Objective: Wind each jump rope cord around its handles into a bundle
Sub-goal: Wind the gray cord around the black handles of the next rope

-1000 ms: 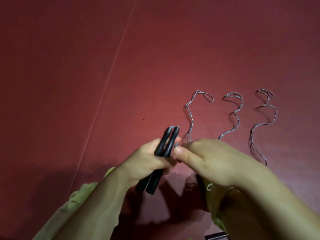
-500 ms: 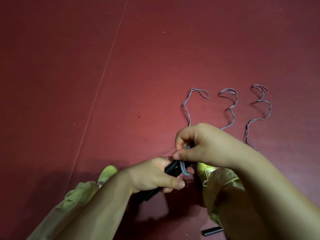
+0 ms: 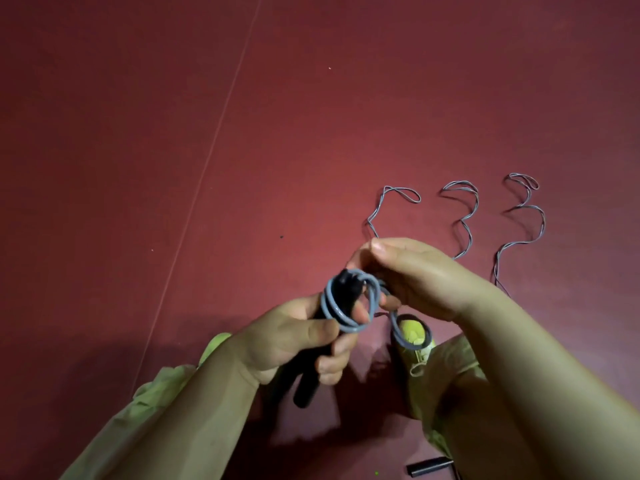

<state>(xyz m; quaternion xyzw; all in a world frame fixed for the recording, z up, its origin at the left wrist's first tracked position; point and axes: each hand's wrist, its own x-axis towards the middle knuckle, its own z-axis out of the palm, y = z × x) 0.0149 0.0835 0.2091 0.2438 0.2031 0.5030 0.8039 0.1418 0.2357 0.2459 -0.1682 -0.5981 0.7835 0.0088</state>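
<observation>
Winding is under way on one rope: the left hand (image 3: 294,337) clenches round a pair of slim black plastic handles (image 3: 311,382), held side by side and tilted so their top ends point up and away, which leaves the upper part bare for the wraps. A thin grey plastic-coated cord (image 3: 334,308) already loops loosely round that upper part in a couple of turns, one loop sagging over the left thumb. The right hand (image 3: 415,278) is raised just beside the handle tops with its fingers (image 3: 384,245) curled in a pinch; the cord runs into that hand, so it seems to be guiding the next turn, though the exact contact is hidden behind the knuckles. Slack from the same cord drops in a loop over a yellow-green shoe (image 3: 412,332) below. The dark red floor (image 3: 173,133) carries three more doubled lengths of grey cord (image 3: 460,220), laid out in wavy lines beyond the hands, the leftmost one running behind the right hand. Another black handle (image 3: 429,467) lies at the lower edge. Judging by the few loose turns, this bundle is barely begun, and the wraps likely need tightening so they do not slip off.
</observation>
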